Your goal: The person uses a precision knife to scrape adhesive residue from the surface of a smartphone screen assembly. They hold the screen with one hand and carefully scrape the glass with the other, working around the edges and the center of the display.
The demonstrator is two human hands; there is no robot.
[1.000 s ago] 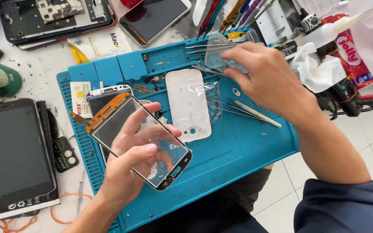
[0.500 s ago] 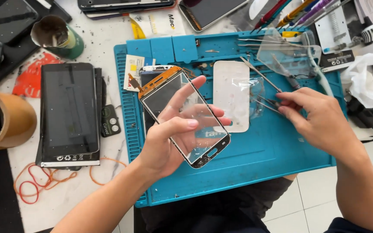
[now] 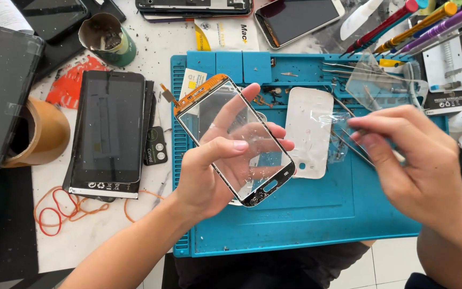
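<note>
We see a dark-screened tablet [image 3: 108, 131] left of the blue mat [image 3: 295, 225]. Another dark phone screen [image 3: 298, 18] lies at top. A white and yellow packet [image 3: 223, 35] sits beside it.

Clear glass phone panel [image 3: 231, 134], orange-edged top, held tilted above blue mat [image 3: 295, 225].

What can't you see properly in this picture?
- Head view: right hand is motion-blurred, so the thin tool it pinches is unclear.
- Left hand fingers show only dimly through the glass panel.
- Screwdrivers are cut off by the top edge.
</note>
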